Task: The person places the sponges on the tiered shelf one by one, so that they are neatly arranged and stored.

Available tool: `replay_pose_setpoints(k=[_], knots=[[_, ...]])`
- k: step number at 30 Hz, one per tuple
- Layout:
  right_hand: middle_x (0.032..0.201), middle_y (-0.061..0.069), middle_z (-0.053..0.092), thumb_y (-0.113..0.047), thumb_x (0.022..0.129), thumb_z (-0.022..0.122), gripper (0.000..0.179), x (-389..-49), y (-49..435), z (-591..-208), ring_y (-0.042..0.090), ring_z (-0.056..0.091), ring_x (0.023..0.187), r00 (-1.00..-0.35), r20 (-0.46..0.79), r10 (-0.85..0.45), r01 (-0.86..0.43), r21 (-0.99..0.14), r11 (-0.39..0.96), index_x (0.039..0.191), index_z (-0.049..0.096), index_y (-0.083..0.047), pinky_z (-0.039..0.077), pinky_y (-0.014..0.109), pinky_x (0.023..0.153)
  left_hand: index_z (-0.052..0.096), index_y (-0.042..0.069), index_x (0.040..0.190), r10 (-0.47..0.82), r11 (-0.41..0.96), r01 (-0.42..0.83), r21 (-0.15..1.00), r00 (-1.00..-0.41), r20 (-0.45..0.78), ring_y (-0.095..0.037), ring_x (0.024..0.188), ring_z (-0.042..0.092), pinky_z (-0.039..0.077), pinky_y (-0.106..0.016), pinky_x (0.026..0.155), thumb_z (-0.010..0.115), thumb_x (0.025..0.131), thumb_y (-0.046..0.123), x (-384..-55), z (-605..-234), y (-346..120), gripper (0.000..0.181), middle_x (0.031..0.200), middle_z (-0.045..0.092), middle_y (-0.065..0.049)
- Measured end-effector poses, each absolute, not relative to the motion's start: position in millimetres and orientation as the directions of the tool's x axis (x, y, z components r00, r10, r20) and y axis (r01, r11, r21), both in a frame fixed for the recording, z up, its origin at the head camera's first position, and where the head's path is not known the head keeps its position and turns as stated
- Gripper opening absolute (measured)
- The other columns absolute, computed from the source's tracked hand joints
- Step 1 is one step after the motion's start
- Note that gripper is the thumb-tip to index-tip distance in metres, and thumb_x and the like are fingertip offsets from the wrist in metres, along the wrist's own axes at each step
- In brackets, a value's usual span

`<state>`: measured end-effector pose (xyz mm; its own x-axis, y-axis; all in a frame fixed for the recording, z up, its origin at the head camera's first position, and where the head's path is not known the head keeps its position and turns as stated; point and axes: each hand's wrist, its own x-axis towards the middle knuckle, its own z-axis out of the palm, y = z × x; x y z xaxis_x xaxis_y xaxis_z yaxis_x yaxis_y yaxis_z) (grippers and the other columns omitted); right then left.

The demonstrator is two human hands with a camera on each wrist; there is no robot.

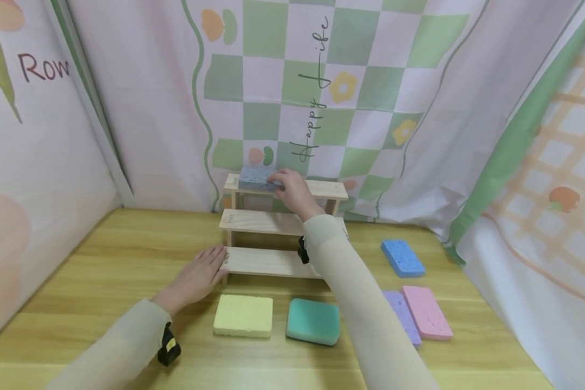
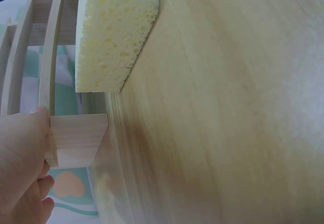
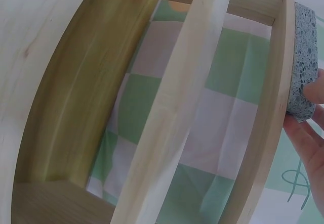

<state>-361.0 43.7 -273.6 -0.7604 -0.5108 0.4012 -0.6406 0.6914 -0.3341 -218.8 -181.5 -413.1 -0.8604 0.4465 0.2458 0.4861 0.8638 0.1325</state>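
Note:
My right hand (image 1: 294, 192) pinches a speckled grey-blue sponge (image 1: 255, 179) by its right end, on the left part of the top tier of a three-tier wooden shelf (image 1: 268, 261). In the right wrist view, the thumb lies against the face of this sponge (image 3: 304, 57), with fingers at its lower end. Down at the shelf's lowest tier, my left hand (image 1: 197, 276) holds the left end. The left wrist view shows the thumb at the board's front edge and the other fingers around the outer side of that end (image 2: 78, 138).
In front of the shelf lie a pale yellow sponge (image 1: 244, 316) and a green sponge (image 1: 313, 321). To the right are a blue sponge (image 1: 402, 258), a pink sponge (image 1: 426, 312) and a purple sponge (image 1: 403, 317), partly behind the right sleeve. A patterned curtain (image 1: 263, 81) hangs behind.

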Motion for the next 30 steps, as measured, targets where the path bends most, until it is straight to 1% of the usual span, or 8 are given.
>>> replay_pose_setpoints(k=[10, 12, 16, 18, 19, 25, 30], knots=[[0.123, 0.015, 0.054, 0.006, 0.087, 0.054, 0.032, -360.5, 40.8, -271.6, 0.029, 0.047, 0.115, -0.764, 0.389, -0.515, -0.637, -0.326, 0.698, 0.115, 0.065, -0.006, 0.040, 0.037, 0.096, 0.032, -0.012, 0.136, 0.444, 0.865, 0.481, 0.139, -0.865, 0.233, -0.041, 0.130, 0.027, 0.021, -0.051, 0.106, 0.037, 0.101, 0.029, -218.7, -411.6, -181.8, 0.055, 0.141, 0.030, -0.028], [0.124, 0.014, 0.053, 0.005, 0.088, 0.054, 0.032, -360.0, 40.9, -271.1, 0.029, 0.046, 0.115, -0.763, 0.384, -0.520, -0.638, -0.323, 0.699, 0.115, 0.064, -0.007, 0.039, 0.037, 0.097, 0.033, -0.013, 0.136, 0.447, 0.861, 0.488, 0.145, -0.860, 0.246, -0.042, 0.129, 0.028, 0.022, -0.051, 0.106, 0.034, 0.101, 0.031, -217.7, -411.1, -181.7, 0.056, 0.140, 0.031, -0.029], [0.124, 0.014, 0.053, 0.004, 0.088, 0.053, 0.032, -359.4, 41.7, -271.2, 0.029, 0.045, 0.116, -0.761, 0.377, -0.528, -0.642, -0.317, 0.699, 0.116, 0.064, -0.007, 0.038, 0.037, 0.097, 0.033, -0.014, 0.134, 0.454, 0.848, 0.505, 0.162, -0.849, 0.272, -0.044, 0.128, 0.029, 0.022, -0.052, 0.105, 0.024, 0.101, 0.040, -215.3, -409.5, -181.4, 0.064, 0.138, 0.032, -0.031], [0.124, 0.014, 0.053, 0.004, 0.088, 0.052, 0.032, -359.4, 42.1, -271.7, 0.029, 0.045, 0.116, -0.758, 0.377, -0.532, -0.645, -0.317, 0.695, 0.116, 0.063, -0.007, 0.038, 0.037, 0.097, 0.034, -0.015, 0.134, 0.457, 0.843, 0.511, 0.165, -0.844, 0.281, -0.044, 0.127, 0.029, 0.022, -0.053, 0.105, 0.022, 0.101, 0.042, -214.7, -409.0, -181.3, 0.066, 0.137, 0.033, -0.031], [0.124, 0.014, 0.053, 0.004, 0.088, 0.052, 0.032, -359.4, 42.3, -271.8, 0.029, 0.045, 0.116, -0.757, 0.378, -0.533, -0.647, -0.317, 0.693, 0.117, 0.063, -0.007, 0.038, 0.037, 0.097, 0.034, -0.014, 0.134, 0.456, 0.845, 0.510, 0.164, -0.845, 0.279, -0.044, 0.127, 0.029, 0.022, -0.053, 0.105, 0.023, 0.101, 0.041, -214.7, -408.7, -181.3, 0.066, 0.137, 0.033, -0.031], [0.127, 0.014, 0.049, 0.001, 0.087, 0.057, 0.034, -357.7, 43.8, -272.4, 0.029, 0.042, 0.119, -0.763, 0.345, -0.546, -0.643, -0.324, 0.694, 0.121, 0.059, -0.006, 0.036, 0.037, 0.099, 0.032, -0.012, 0.136, 0.446, 0.866, 0.483, 0.130, -0.863, 0.237, -0.041, 0.129, 0.027, 0.021, -0.051, 0.106, 0.036, 0.101, 0.030, -217.1, -409.4, -180.7, 0.055, 0.140, 0.030, -0.028], [0.131, 0.014, 0.047, -0.002, 0.087, 0.061, 0.039, -357.5, 46.6, -269.0, 0.030, 0.039, 0.122, -0.763, 0.320, -0.561, -0.644, -0.314, 0.698, 0.125, 0.055, -0.007, 0.032, 0.038, 0.103, 0.031, -0.011, 0.137, 0.441, 0.871, 0.473, 0.130, -0.871, 0.218, -0.040, 0.130, 0.026, 0.021, -0.050, 0.107, 0.036, 0.101, 0.028, -217.6, -409.1, -180.0, 0.054, 0.141, 0.030, -0.027]])
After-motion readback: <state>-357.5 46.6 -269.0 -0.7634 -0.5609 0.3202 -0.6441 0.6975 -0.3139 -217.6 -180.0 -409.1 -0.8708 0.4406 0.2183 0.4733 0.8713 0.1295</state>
